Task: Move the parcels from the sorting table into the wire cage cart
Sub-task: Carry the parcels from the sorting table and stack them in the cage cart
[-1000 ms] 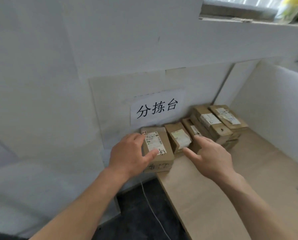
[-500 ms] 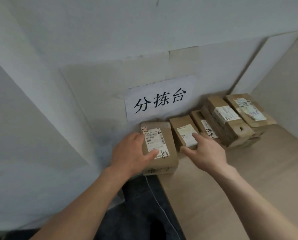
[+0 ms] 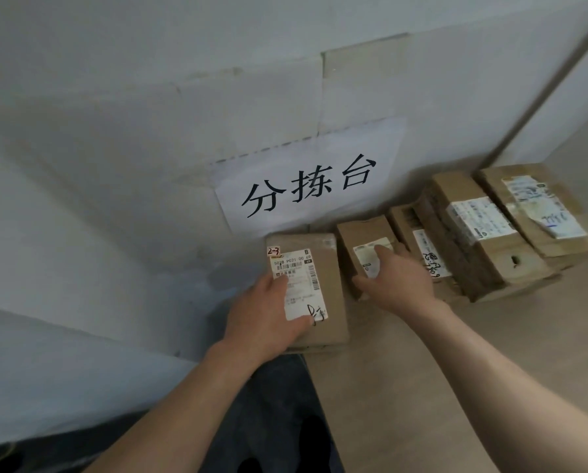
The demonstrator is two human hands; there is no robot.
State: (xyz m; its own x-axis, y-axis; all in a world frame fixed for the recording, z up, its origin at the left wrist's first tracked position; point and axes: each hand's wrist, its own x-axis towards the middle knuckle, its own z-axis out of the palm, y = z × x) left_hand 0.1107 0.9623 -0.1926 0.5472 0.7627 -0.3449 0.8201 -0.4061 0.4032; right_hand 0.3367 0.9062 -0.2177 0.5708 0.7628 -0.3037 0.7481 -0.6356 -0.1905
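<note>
Several brown cardboard parcels with white labels stand in a row against the wall on the wooden sorting table (image 3: pixel 422 377). My left hand (image 3: pixel 268 315) grips the leftmost parcel (image 3: pixel 326 268) at the table's left edge, thumb across its label and fingers over its left side. My right hand (image 3: pixel 396 279) holds the smaller second parcel (image 3: pixel 364 233), thumb on its left side and fingers over its top. A third parcel (image 3: pixel 410 223) leans just right of that hand. The wire cage cart is out of view.
Two larger parcels (image 3: pixel 473 240) (image 3: pixel 531 199) lie stacked at the right, in the corner. A white paper sign (image 3: pixel 313 179) with black characters hangs on the wall behind. Dark floor (image 3: pixel 279 421) shows below the table's left edge.
My view has come closer and lower. My right hand has moved forward onto the second parcel and closed round it. My left hand has stayed on the leftmost parcel.
</note>
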